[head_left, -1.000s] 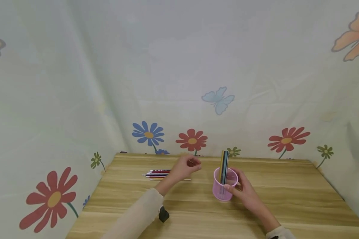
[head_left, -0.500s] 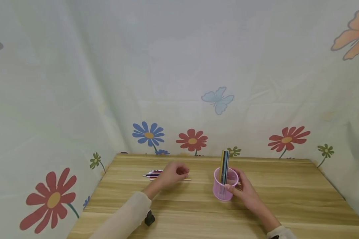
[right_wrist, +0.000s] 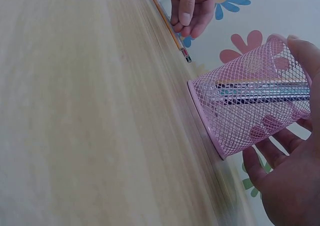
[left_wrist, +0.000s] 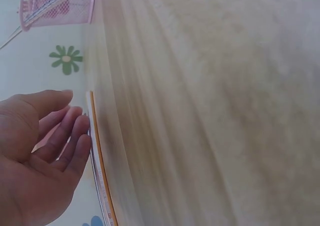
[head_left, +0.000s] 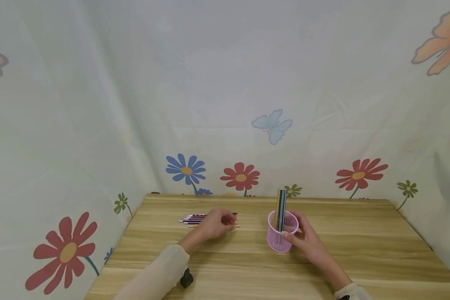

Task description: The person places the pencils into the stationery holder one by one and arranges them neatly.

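The cup (head_left: 273,241) stands upright on the table (head_left: 255,271), the right hand (head_left: 308,241) curled round its right side, seemingly to steady it. Standing pencils (head_left: 281,206) bunch inside the cup, kept upright by its mesh. Left of the cup, loose pencils (head_left: 193,221) lie roughly parallel, and the left hand (head_left: 214,224) is low over them, fingers softly bent, thumb apart, nothing visibly held, perhaps for easy pinching; whether it touches them I cannot tell.

Cup (head_left: 273,243) on table (head_left: 247,271); upright pencils (head_left: 281,206) inside. Right hand (head_left: 308,242) against cup, 3 o'clock side. Loose pencils (head_left: 193,221) between 9 and 10 o'clock; left hand (head_left: 214,225) over them.
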Demonstrator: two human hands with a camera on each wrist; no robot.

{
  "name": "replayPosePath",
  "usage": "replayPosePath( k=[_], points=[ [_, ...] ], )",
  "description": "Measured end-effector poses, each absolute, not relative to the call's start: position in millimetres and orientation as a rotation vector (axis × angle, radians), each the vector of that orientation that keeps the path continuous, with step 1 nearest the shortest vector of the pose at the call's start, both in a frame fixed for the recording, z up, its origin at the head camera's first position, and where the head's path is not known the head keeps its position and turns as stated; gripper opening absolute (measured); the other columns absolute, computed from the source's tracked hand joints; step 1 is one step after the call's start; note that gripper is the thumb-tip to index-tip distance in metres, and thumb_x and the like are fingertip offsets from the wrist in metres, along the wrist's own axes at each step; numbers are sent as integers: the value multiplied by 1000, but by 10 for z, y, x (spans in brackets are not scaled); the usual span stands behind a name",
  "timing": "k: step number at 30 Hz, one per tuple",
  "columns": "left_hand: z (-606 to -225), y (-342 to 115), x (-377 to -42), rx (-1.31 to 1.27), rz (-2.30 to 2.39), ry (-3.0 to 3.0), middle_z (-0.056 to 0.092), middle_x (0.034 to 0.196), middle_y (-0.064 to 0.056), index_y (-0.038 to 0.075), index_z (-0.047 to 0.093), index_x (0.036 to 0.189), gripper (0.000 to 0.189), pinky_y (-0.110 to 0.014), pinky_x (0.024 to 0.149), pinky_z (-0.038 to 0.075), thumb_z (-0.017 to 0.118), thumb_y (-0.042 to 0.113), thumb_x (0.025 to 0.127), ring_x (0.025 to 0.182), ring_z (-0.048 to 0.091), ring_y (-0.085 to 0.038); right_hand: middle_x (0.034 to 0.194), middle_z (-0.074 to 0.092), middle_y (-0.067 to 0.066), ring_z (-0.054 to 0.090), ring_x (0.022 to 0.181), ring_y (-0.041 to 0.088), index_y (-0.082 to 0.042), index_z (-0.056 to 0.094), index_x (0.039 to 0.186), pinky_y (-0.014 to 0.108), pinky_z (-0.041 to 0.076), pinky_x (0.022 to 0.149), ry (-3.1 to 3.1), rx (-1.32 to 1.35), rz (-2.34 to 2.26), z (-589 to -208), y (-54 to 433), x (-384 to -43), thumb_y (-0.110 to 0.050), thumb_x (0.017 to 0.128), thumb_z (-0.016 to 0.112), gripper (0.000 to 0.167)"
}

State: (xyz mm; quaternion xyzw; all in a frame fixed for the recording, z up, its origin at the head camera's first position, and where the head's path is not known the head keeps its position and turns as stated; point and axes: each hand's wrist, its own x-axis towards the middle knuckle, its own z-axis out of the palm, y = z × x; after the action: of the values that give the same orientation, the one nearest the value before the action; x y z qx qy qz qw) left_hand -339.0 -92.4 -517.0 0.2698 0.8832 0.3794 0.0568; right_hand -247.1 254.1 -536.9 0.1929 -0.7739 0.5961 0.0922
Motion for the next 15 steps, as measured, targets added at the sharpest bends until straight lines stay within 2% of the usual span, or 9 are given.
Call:
replayPosePath(
  k=[8,15],
  points=[
    [-5185,-918,-3399,820,1146,2699,70,95,7,7,76,111,16,-26,80,56,80,12,96,87,65,-10,149,55,24,53,135,38,-6,40,156,37,51,105,-2277,608,1764,-5377,2546,-2483,-6,99,71,65],
    [-5184,-910,-3403,848,1159,2707,71,96,3,4,76,110,16,-28,79,57,80,8,95,87,65,-11,149,55,22,51,137,43,-6,39,157,38,50,106,-2292,578,1779,-5381,2548,-2485,-7,99,72,66]
  ],
)
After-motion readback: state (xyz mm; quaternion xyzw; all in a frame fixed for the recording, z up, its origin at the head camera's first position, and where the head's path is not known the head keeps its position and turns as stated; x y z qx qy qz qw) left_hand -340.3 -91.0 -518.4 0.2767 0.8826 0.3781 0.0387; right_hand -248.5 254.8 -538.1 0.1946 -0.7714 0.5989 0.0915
